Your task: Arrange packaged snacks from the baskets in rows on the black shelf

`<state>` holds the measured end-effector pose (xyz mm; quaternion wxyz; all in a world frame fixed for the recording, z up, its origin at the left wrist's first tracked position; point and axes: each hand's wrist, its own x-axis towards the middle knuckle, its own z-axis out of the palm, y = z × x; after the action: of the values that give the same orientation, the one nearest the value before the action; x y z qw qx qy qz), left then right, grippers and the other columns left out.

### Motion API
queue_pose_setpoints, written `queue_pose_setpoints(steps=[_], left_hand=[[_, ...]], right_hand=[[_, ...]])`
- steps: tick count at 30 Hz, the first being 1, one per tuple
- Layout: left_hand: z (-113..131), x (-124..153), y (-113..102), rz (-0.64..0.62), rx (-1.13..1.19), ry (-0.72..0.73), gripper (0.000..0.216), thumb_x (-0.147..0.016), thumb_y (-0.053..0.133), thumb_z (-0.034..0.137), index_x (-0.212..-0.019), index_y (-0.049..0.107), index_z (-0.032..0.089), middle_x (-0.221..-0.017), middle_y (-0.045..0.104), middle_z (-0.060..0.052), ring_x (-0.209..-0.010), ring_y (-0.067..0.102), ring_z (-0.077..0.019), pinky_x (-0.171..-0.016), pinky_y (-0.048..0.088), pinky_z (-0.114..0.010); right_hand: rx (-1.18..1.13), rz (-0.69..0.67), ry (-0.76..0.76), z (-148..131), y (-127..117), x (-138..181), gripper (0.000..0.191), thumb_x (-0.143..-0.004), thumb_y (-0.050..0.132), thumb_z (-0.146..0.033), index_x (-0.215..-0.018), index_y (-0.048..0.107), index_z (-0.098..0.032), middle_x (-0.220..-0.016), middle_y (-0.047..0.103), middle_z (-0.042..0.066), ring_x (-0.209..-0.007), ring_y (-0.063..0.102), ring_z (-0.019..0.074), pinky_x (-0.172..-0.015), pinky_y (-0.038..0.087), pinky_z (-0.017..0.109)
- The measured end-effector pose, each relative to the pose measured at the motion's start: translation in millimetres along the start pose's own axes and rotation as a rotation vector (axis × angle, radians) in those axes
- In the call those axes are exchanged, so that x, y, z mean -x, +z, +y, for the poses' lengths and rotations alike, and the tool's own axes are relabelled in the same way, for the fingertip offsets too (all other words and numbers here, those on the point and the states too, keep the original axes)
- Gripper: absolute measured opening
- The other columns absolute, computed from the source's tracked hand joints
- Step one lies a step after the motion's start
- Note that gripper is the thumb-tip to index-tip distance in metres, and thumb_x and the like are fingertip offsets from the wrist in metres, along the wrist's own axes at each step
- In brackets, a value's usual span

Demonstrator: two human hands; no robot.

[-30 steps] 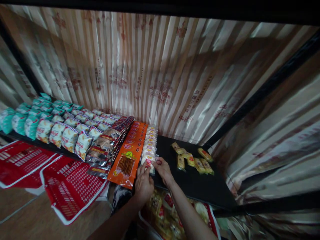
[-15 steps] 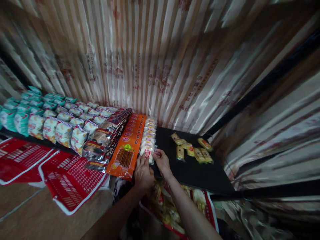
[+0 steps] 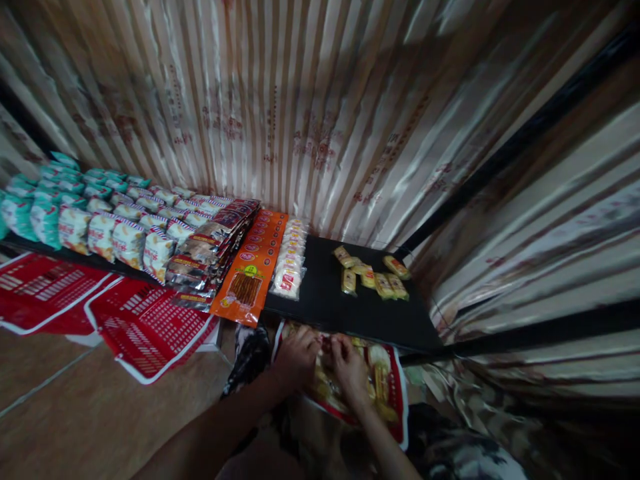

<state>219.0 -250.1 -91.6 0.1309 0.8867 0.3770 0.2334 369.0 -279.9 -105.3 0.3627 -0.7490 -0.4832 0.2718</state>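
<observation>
Both hands are down in the red basket [image 3: 397, 400] of snack packs [image 3: 327, 383] under the shelf [image 3: 350, 313], left hand [image 3: 295, 360] and right hand [image 3: 350, 367] with fingers curled on packs, so lift only a few, gently.

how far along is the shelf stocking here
Done: the left of the black shelf is filled with neat rows, from teal packs to the white packet row. In hand: the left hand and right hand are down in the red basket among yellow snacks; what they grip is unclear. Left: the shelf's right part holds only a few loose yellow packets.
</observation>
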Motion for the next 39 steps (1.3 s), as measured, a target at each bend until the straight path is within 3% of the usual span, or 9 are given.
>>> queue_pose_setpoints(steps=[3,5,10,18,21,26,31,36,39], left_hand=[[8,11,23,-0.183,-0.035,-0.089,0.025,-0.084,0.043,0.017,-0.103,0.06,0.013,-0.113,0.06,-0.011,-0.11,0.05,-0.0226,-0.093,0.043,-0.036],[8,19,35,-0.236,-0.068,-0.129,0.035,-0.086,0.041,0.019,-0.117,0.054,0.01,-0.131,0.049,-0.014,-0.128,0.035,-0.0258,-0.102,0.035,-0.04],[4,27,47,-0.353,-0.08,-0.092,0.046,-0.089,0.036,0.029,-0.13,0.042,0.009,-0.145,0.03,-0.014,-0.137,0.016,-0.0295,-0.108,0.023,-0.047],[0,29,57,-0.379,-0.018,-0.147,0.041,-0.089,0.038,0.031,-0.123,0.049,0.013,-0.147,0.028,-0.011,-0.136,0.02,-0.0306,-0.108,0.025,-0.048],[-3,33,58,-0.348,0.008,-0.149,0.037,-0.087,0.041,0.027,-0.119,0.053,0.014,-0.147,0.028,-0.011,-0.136,0.02,-0.0308,-0.107,0.027,-0.048],[-4,31,52,-0.31,0.049,-0.154,0.034,-0.083,0.045,0.022,-0.112,0.058,0.012,-0.144,0.033,-0.013,-0.135,0.024,-0.0292,-0.108,0.026,-0.047],[-4,27,43,-0.145,0.127,-0.171,0.035,-0.081,0.042,0.015,-0.111,0.059,0.009,-0.139,0.041,-0.016,-0.133,0.03,-0.025,-0.109,0.028,-0.042],[6,26,37,0.023,0.407,-0.443,0.039,-0.082,0.036,0.016,-0.116,0.053,0.009,-0.122,0.057,-0.016,-0.118,0.049,-0.0231,-0.103,0.037,-0.042],[19,24,39,0.007,0.675,-0.611,0.039,-0.084,0.04,0.025,-0.119,0.049,0.009,-0.108,0.064,-0.014,-0.1,0.061,-0.0195,-0.089,0.049,-0.034]], right_hand=[[0.3,-0.032,-0.062,23,-7,2,0.036,-0.08,0.041,-0.035,-0.101,0.063,-0.016,-0.103,0.066,0.012,-0.094,0.06,0.0233,-0.084,0.044,0.033],[0.452,-0.068,-0.098,34,-7,5,0.039,-0.08,0.042,-0.03,-0.11,0.061,-0.014,-0.112,0.062,0.014,-0.104,0.057,0.0244,-0.091,0.041,0.034],[0.612,-0.101,-0.144,38,0,8,0.047,-0.082,0.044,-0.03,-0.126,0.05,-0.013,-0.128,0.053,0.012,-0.12,0.045,0.0243,-0.101,0.032,0.034],[0.615,-0.042,-0.01,24,14,-17,0.041,-0.081,0.047,-0.029,-0.116,0.054,-0.008,-0.116,0.059,0.018,-0.113,0.051,0.0273,-0.099,0.03,0.036],[0.386,0.042,0.073,27,16,-22,0.032,-0.073,0.055,-0.028,-0.1,0.06,-0.012,-0.102,0.064,0.018,-0.104,0.056,0.0276,-0.091,0.036,0.035],[-0.023,0.131,0.216,30,16,-20,0.024,-0.064,0.059,-0.035,-0.082,0.059,-0.019,-0.068,0.064,0.006,-0.069,0.061,0.0231,-0.066,0.044,0.033],[-0.276,0.136,0.289,31,7,-6,0.029,-0.059,0.059,-0.042,-0.08,0.056,-0.022,-0.066,0.064,0.0,-0.062,0.061,0.0183,-0.058,0.048,0.03],[-0.648,0.123,0.519,27,-14,26,0.038,-0.051,0.07,-0.041,-0.079,0.053,-0.022,-0.057,0.061,-0.004,-0.048,0.056,0.0128,-0.047,0.045,0.025],[-0.824,0.064,0.619,18,-23,47,0.039,-0.046,0.077,-0.032,-0.076,0.055,-0.02,-0.058,0.061,-0.004,-0.048,0.055,0.0102,-0.045,0.043,0.021]])
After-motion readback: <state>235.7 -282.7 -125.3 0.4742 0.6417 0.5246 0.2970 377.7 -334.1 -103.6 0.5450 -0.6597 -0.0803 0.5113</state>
